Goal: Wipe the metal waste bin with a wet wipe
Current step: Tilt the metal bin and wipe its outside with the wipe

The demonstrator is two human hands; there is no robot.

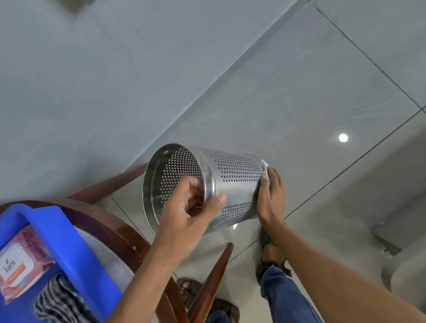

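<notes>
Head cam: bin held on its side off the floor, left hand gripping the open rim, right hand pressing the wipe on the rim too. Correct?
Not quite. In the head view the right hand presses the wet wipe against the closed base end of the metal waste bin, not the rim. The rest holds: the bin is on its side off the floor, left hand gripping the open rim.

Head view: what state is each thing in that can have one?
Perforated steel waste bin: lifted, tipped sideways, mouth toward the camera, empty.
White wet wipe: pressed against the bin's base end.
Left hand: gripping the rim.
Right hand: flat on the wipe.
Pink wipes packet: flap closed, in the blue plastic tub.
</notes>
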